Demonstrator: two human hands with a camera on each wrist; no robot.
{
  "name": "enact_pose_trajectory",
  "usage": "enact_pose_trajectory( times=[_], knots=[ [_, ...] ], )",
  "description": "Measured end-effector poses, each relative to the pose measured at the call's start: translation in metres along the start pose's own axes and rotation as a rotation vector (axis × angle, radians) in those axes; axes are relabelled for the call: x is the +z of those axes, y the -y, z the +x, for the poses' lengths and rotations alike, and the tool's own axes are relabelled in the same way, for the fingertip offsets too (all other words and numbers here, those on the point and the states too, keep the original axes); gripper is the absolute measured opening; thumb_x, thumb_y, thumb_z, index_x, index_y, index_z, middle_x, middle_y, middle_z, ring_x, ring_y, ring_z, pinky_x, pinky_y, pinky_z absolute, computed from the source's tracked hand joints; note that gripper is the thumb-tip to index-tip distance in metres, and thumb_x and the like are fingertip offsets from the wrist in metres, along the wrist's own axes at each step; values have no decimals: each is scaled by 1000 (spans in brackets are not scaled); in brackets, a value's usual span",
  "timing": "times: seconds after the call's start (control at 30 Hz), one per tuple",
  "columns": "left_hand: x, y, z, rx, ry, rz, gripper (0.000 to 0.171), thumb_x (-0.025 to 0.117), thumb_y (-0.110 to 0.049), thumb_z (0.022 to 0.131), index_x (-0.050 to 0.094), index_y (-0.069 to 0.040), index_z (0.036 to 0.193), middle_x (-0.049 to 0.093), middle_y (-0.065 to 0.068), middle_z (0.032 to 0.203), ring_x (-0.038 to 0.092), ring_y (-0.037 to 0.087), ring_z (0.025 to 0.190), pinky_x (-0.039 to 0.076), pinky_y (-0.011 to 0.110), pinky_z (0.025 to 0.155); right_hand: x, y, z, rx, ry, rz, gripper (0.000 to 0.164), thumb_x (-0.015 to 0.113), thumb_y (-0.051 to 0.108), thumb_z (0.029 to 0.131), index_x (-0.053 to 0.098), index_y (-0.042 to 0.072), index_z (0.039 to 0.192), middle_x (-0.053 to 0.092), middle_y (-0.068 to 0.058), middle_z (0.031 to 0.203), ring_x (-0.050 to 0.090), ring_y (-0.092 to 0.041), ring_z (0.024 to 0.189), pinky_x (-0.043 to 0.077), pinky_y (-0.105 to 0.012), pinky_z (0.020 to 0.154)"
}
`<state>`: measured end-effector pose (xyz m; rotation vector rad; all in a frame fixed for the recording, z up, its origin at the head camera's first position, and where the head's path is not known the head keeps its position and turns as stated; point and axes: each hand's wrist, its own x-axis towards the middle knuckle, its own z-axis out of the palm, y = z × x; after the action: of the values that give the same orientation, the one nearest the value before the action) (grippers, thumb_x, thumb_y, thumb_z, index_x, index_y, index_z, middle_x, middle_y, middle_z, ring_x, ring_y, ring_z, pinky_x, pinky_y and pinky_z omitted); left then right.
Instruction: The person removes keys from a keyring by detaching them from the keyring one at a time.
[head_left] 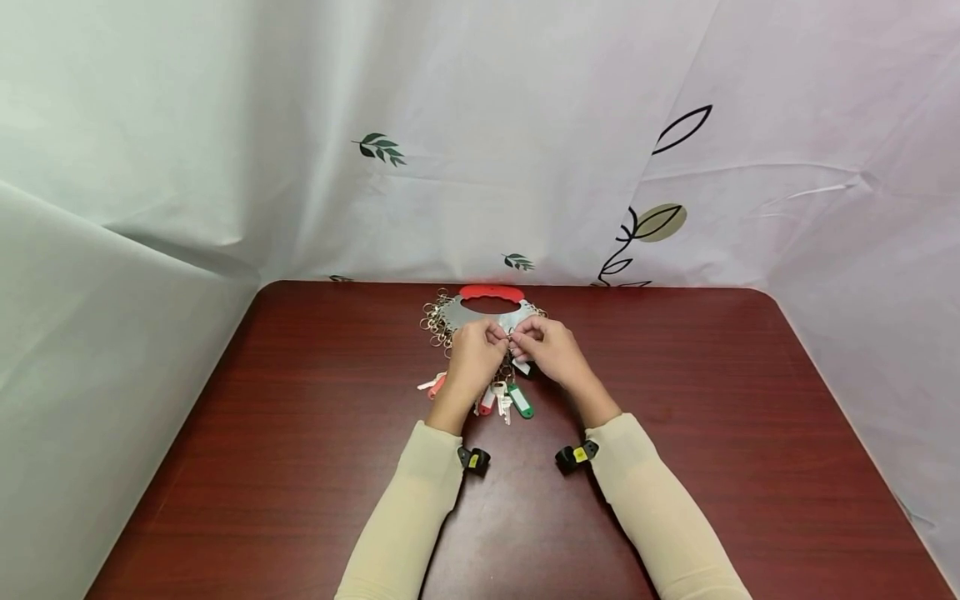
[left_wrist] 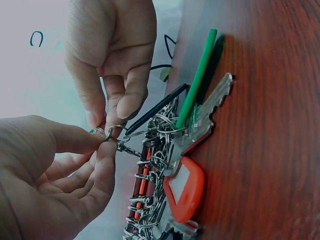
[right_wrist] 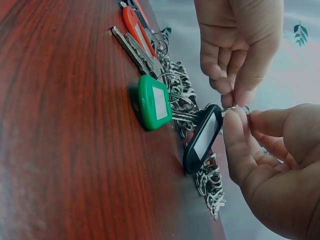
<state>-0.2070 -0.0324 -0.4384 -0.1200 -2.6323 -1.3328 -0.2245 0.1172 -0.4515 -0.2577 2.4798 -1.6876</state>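
Left hand (left_wrist: 65, 172): pinched a metal ring (left_wrist: 110, 132) from eight o'clock.
Right hand (left_wrist: 112, 55): gripped there from eleven o'clock.
Green tag (left_wrist: 197, 77): slanted at one o'clock.
Red tag (left_wrist: 196, 187): sat at five o'clock.

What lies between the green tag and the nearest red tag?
Keys lie between the green tag and that red tag; the head view shows it.

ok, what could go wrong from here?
The small ring is pinched at the fingertips of the left hand and right hand, so it could slip. The black tag sits close by the right fingertips and might get in the way. The other rings are tightly bunched, so something may snag.
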Motion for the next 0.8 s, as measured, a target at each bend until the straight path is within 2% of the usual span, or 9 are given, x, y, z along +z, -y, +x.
enact_pose_trajectory(
  times=[0.17, 0.4, 0.63, 0.8],
  knots=[
    [1, 0, 1, 10, -23, 34, 7, 70, -2, 77, 66, -7, 74, 67, 6, 67, 60, 17, 60, 53, 32, 58, -1, -1, 1, 1, 13, 31, 18, 63, 12, 94, 64, -5, 97, 72, -25, 88, 71, -26, 75, 61, -31, 67],
    [1, -1, 1, 14, -34, 57, 8, 70, -2, 75, 66, -8, 72, 66, 5, 66, 59, 17, 60, 53, 33, 57, -1, -1, 2, 1, 7, 27, 13, 61, 9, 94, 65, -3, 96, 73, -20, 85, 70, -16, 68, 59, -24, 63],
    [0, -1, 2, -11, -14, 65, 7, 70, -4, 77, 66, -8, 73, 66, 5, 67, 60, 17, 61, 53, 33, 59, -1, 2, 1, 17, 9, 33, 12, 61, 8, 94, 65, -3, 96, 73, -20, 84, 70, -16, 68, 59, -25, 63],
    [-1, -1, 3, 10, 0, 70, 6, 68, -4, 78, 65, -7, 74, 66, 6, 67, 59, 18, 62, 53, 33, 59, -1, 3, 2, 16, 8, 48, 12, 61, 8, 94, 65, -4, 96, 72, -21, 84, 69, -16, 68, 60, -25, 63]
  ],
)
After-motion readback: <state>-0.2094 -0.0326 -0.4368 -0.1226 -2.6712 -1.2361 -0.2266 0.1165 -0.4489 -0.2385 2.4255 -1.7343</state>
